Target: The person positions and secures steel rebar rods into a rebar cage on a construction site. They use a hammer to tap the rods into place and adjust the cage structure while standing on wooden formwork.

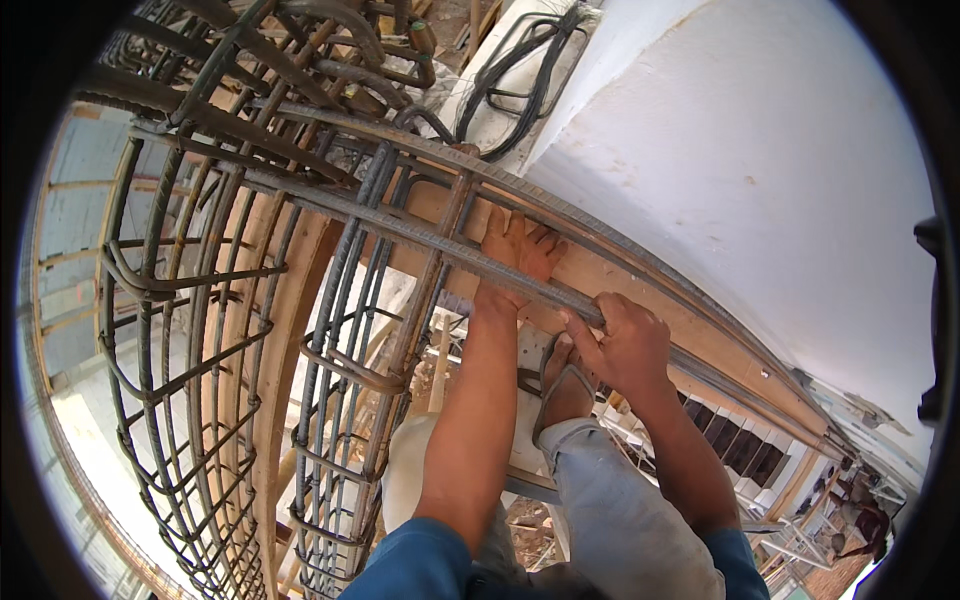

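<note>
A long ribbed steel bar [440,241] runs slantwise across the view, from the rebar cage at upper left down to the right. My right hand [632,345] is closed round this bar, with the thumb on its near side. Beneath the same bar reaches my left hand [520,248], its fingers spread and laid against a brown wooden board [620,285]. The left wrist is partly covered by the bar. Beyond the board another long bar [400,143] runs roughly alongside. Upright bundled bars [372,185] cross under the held bar to the left of my hands.
A tall rebar cage [150,330] with stirrups fills the left side. A white wall [750,150] rises at right. Coiled black wire [525,75] lies on a ledge at the back. My sandalled foot [565,385] stands below my hands. Another person [865,525] is far below at lower right.
</note>
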The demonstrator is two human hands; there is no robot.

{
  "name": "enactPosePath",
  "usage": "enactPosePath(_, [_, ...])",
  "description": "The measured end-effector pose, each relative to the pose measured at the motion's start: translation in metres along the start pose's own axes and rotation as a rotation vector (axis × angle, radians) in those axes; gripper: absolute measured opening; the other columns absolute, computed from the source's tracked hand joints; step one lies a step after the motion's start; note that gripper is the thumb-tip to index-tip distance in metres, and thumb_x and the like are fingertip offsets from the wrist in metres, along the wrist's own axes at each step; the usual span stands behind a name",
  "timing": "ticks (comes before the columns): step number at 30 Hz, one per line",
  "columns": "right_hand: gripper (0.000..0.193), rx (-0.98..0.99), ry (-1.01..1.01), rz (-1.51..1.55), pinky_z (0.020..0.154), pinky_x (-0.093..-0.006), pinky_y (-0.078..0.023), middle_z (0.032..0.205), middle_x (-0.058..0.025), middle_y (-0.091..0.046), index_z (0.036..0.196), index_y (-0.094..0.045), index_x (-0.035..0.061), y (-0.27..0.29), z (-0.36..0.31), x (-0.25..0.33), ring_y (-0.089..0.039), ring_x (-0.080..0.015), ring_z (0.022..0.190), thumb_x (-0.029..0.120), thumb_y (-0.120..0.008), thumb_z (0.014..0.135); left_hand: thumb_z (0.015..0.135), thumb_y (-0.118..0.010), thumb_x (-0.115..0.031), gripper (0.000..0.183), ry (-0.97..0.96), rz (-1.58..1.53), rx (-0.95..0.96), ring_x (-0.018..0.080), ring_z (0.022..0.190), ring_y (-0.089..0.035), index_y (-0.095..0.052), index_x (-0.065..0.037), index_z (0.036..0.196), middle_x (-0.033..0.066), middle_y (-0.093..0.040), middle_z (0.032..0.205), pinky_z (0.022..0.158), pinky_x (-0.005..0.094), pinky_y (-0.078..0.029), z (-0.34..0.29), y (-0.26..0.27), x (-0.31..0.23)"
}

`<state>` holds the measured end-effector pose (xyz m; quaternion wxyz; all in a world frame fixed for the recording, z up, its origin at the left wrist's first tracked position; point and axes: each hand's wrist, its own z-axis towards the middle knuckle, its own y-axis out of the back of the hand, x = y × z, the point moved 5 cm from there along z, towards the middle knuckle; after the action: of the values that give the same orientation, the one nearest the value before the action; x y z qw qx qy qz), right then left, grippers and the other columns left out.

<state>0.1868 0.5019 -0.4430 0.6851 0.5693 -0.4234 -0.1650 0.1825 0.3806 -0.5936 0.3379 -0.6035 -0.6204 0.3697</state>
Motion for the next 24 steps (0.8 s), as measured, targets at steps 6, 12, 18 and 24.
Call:
enactPosePath(6, [0.035, 0.136, -0.087, -0.032, 0.055, -0.0446, -0.047, 0.064, -0.0159, -0.060, 0.073, -0.060, 0.0039, 0.000, 0.001, -0.005, -0.060, -0.0358, 0.061, 0.037, -0.065, 0.083, 0.098, -0.021, -0.059, 0.076, 0.014, 0.091, -0.033, 0.0424, 0.144, 0.000, 0.014, -0.016, 0.150, 0.0265, 0.010, 0.154, 0.117, 0.0532, -0.009, 0.000, 0.000, 0.000])
enactPosePath(12, [0.033, 0.240, -0.189, 0.045, 0.063, -0.0467, -0.048, 0.071, -0.0176, -0.064, 0.084, -0.066, 0.0054, 0.001, -0.001, -0.009, -0.062, -0.0368, 0.069, 0.038, -0.060, 0.085, 0.099, -0.025, -0.052, 0.077, 0.057, -0.048, -0.001, 0.0454, 0.143, -0.003, 0.014, -0.009, 0.150, 0.0272, 0.007, 0.154, 0.116, 0.0575, -0.012, -0.017, -0.001, -0.007])
enactPosePath(18, [0.031, 0.293, -0.218, 0.021, 0.069, -0.0468, -0.050, 0.076, -0.0184, -0.066, 0.090, -0.068, 0.0070, 0.012, 0.002, 0.003, -0.064, -0.0368, 0.075, 0.036, -0.059, 0.084, 0.097, -0.032, -0.053, 0.080, 0.007, -0.141, -0.149, 0.0473, 0.142, -0.007, 0.006, -0.007, 0.151, 0.0267, 0.001, 0.154, 0.113, 0.0609, -0.014, -0.022, 0.005, -0.007])
enactPosePath(24, [0.031, 0.298, -0.210, 0.007, 0.069, -0.0479, -0.050, 0.076, -0.0190, -0.066, 0.088, -0.067, 0.0059, 0.006, 0.004, -0.005, -0.063, -0.0377, 0.075, 0.036, -0.059, 0.083, 0.097, -0.035, -0.049, 0.075, 0.009, -0.062, -0.037, 0.0434, 0.143, -0.007, -0.004, -0.009, 0.151, 0.0256, 0.000, 0.155, 0.114, 0.0585, -0.014, -0.016, 0.003, 0.001])
